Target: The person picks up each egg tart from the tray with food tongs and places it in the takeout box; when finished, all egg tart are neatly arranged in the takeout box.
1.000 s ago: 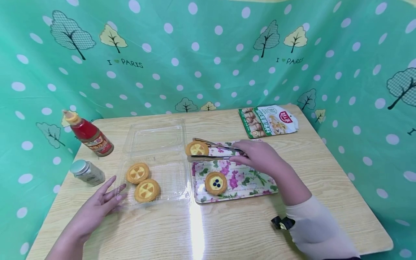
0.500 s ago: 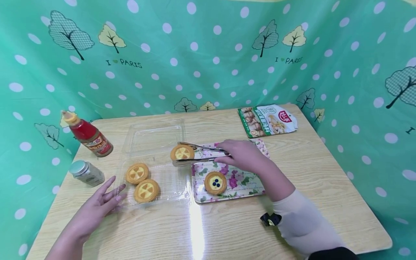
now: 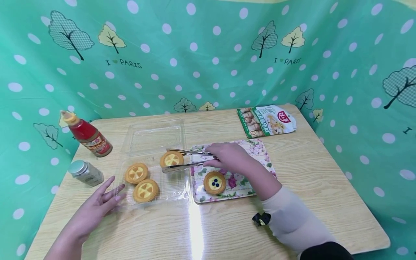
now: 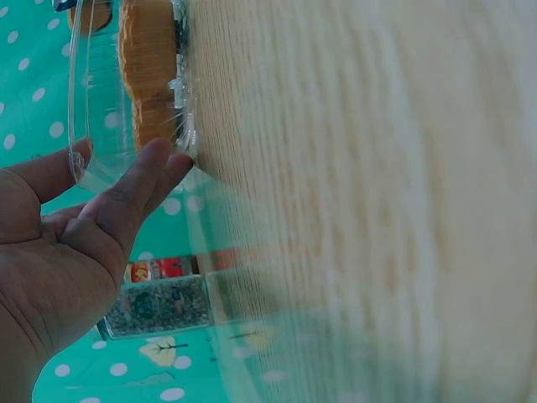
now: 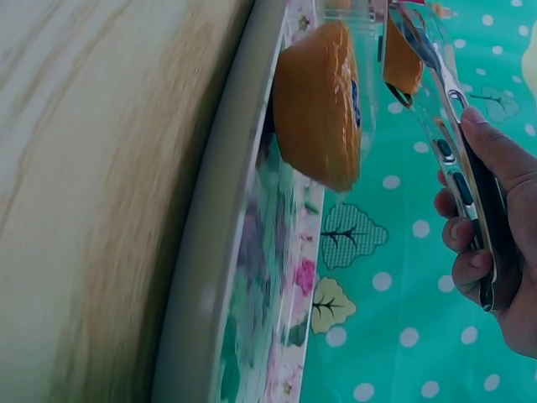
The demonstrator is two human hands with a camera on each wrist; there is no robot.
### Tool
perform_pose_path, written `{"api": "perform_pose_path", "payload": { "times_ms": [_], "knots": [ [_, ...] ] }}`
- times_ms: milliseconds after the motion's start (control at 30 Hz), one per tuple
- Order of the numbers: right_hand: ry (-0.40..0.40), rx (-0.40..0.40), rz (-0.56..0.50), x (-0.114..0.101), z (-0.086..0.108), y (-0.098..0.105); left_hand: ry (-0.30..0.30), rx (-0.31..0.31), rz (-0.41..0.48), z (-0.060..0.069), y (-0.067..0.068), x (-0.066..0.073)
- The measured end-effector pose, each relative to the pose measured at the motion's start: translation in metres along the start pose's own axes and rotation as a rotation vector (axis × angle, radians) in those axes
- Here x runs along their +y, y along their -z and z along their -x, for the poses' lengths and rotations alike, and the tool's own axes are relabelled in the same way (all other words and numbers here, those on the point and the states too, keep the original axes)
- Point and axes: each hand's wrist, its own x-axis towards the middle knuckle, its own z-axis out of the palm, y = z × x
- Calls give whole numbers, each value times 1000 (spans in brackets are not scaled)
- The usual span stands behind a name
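My right hand grips metal tongs, also seen in the right wrist view. Between their arms is an egg tart with a wedge-patterned top, over the right compartment of a clear plastic container; whether it touches the bottom is unclear. Two similar tarts, one upper and one lower, lie touching in the container's left part. My left hand holds the container's near left corner, thumb and fingers about its rim in the left wrist view. A blueberry-topped tart sits on the floral tray.
Left of the container stand a red sauce bottle and a jar with a pale green lid. A food packet lies at the back right of the wooden table. The container's lid lies folded back.
My right hand has moved left with the tongs, carrying the tart from the tray's left edge over into the container. My left hand has stayed at the container's corner.
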Motion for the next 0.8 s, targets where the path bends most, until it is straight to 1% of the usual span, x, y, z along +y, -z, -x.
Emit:
{"api": "perform_pose_path", "payload": {
  "times_ms": [200, 367, 567, 800],
  "knots": [
    [3, -20, 12, -6, -10, -5, 13, -6, -6, 0, 0, 0],
    [12, -53, 35, -13, -18, -6, 28, -14, -6, 0, 0, 0],
    [26, -61, 62, -20, -25, -11, 17, -8, -14, -1, 1, 0],
    [17, -64, 64, -25, -31, -17, 3, -7, -9, 0, 1, -1]
  ]
}}
